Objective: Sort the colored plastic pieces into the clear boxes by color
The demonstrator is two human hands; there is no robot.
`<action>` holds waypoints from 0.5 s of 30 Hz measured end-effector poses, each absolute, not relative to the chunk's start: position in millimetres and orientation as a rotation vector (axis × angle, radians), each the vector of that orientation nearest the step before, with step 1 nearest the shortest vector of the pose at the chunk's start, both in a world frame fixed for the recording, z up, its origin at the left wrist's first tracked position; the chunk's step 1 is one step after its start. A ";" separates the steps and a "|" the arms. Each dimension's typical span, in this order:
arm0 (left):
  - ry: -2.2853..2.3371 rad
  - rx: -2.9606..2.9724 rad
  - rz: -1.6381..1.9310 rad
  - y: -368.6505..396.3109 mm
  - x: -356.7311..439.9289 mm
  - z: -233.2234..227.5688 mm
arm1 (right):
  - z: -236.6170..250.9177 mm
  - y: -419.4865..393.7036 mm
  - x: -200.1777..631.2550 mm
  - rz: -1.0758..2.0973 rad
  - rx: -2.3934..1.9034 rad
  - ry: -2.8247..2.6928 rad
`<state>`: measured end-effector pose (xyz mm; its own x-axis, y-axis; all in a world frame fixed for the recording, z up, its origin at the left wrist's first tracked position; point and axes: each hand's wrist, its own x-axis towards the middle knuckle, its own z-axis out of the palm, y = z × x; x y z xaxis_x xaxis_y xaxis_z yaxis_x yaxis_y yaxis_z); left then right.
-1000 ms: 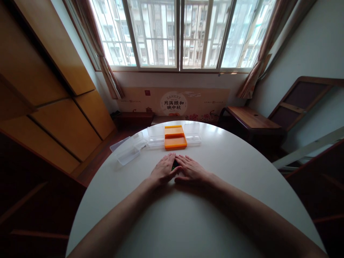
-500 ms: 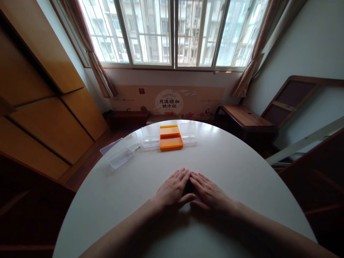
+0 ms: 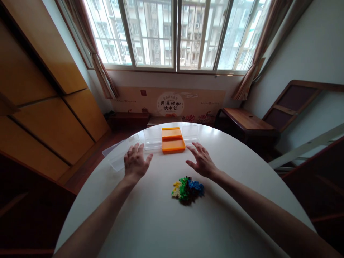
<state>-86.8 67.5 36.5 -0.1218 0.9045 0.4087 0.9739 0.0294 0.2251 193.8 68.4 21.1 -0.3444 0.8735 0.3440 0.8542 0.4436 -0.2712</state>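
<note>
A small heap of tiny blocks (image 3: 187, 190) in yellow, green, blue and dark brown lies on the white round table (image 3: 150, 222). Beyond it, my left hand (image 3: 136, 161) is spread open over the left side, in front of the clear boxes and covering part of them. My right hand (image 3: 201, 160) is likewise open, fingers apart, near the orange box (image 3: 173, 145) and the right clear box (image 3: 190, 133). Neither hand holds anything. The orange box has its lid folded back. Clear open boxes (image 3: 152, 139) flank it at the table's far edge.
Another clear box (image 3: 116, 163) sits at the left edge of the table, partly behind my left hand. A wooden bench-like seat (image 3: 245, 117) stands beyond the table on the right. Wooden cabinets (image 3: 53, 125) line the left side, and a window (image 3: 161, 36) fills the far wall.
My hands were together, covering the spot where the block heap lies. They have moved apart and forward, leaving the heap uncovered. The view has shifted slightly.
</note>
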 end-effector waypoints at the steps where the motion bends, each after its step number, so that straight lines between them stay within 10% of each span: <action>1: -2.216 -1.915 -0.590 75.6 -95.0 36.0 | 22.4 81.2 185.4 0.018 -1.508 -2.281; 15: -2.253 -2.116 -0.271 119.6 -108.3 30.4 | 8.7 137.0 139.2 0.042 -1.700 -2.464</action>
